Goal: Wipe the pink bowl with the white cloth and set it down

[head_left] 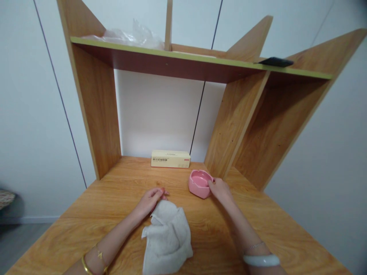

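Observation:
My right hand (220, 190) grips the near right rim of a small pink dish (200, 182) that rests on the wooden desk (94, 214). My left hand (151, 199) lies on the desk with its fingers curled, touching the far edge of a crumpled white cloth (168, 236). The cloth lies flat on the desk between my two forearms. The dish looks empty inside.
A long cream box (170, 158) lies at the back of the desk against the wall. Wooden uprights (99, 110) flank the desk, with a shelf (183, 57) overhead bearing clear plastic (129, 36) and a flat black object (275, 61).

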`<action>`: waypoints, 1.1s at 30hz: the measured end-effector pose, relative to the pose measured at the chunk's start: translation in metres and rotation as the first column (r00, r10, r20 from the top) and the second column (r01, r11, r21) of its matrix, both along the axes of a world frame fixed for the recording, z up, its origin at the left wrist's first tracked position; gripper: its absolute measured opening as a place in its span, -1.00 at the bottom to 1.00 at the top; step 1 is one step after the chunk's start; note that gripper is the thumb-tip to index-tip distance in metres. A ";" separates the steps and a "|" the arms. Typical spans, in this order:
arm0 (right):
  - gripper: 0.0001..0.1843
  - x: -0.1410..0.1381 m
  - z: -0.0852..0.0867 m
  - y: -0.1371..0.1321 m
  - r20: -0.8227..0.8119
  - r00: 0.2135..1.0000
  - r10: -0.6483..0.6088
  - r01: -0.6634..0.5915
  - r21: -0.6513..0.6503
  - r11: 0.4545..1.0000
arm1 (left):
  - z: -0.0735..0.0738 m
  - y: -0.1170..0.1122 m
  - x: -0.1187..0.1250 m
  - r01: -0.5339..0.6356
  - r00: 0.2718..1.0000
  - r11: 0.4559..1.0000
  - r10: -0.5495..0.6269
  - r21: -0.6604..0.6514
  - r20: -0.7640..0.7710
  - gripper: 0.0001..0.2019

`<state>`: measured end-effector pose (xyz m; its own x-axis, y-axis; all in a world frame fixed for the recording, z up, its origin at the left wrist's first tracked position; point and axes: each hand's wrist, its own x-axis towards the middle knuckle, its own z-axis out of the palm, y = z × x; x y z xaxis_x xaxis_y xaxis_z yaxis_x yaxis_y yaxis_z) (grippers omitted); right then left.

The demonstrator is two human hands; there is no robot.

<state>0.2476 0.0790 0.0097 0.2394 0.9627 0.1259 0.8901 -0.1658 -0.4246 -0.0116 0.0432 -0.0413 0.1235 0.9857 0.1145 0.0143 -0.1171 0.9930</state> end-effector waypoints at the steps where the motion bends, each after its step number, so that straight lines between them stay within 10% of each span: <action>1: -0.62 0.004 -0.001 0.001 0.018 1.000 -0.019 0.019 -0.010 1.000 | -0.001 0.000 0.000 0.012 1.000 1.000 -0.012 -0.009 -0.007 -0.55; 11: -0.59 0.008 -0.004 -0.001 0.090 0.993 -0.075 0.079 -0.050 0.996 | 0.009 -0.005 -0.006 0.066 0.997 0.993 -0.063 -0.099 0.041 -0.59; 15: -0.53 -0.016 0.006 -0.015 0.088 0.994 -0.065 0.052 0.141 0.989 | 0.011 -0.006 -0.007 0.083 0.993 0.989 -0.071 -0.123 0.098 -0.65; 17: -0.60 -0.038 0.001 -0.021 -0.010 0.992 0.130 -0.121 0.283 0.951 | 0.011 -0.006 -0.007 0.087 0.991 0.987 -0.072 -0.133 0.112 -0.67; 22: -0.74 -0.088 -0.034 -0.028 -0.392 0.766 0.510 -0.437 0.264 0.860 | 0.010 -0.006 -0.009 0.092 0.987 0.987 -0.073 -0.129 0.145 -0.70; 27: -0.73 -0.096 -0.046 -0.030 -0.666 0.596 0.449 -0.487 0.145 0.861 | 0.009 -0.004 -0.012 0.090 0.984 0.986 -0.065 -0.143 0.169 -0.70; 33: -0.71 -0.089 -0.035 -0.031 -0.764 0.565 0.311 -0.472 0.011 0.882 | 0.008 -0.004 -0.012 0.103 0.981 0.984 -0.076 -0.147 0.178 -0.71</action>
<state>0.1582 0.0483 -0.0252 -0.2337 0.9680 -0.0913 0.2932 -0.0194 -0.9559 -0.0241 0.0388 -0.0331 0.2036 0.9790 -0.0119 -0.1603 0.0454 0.9860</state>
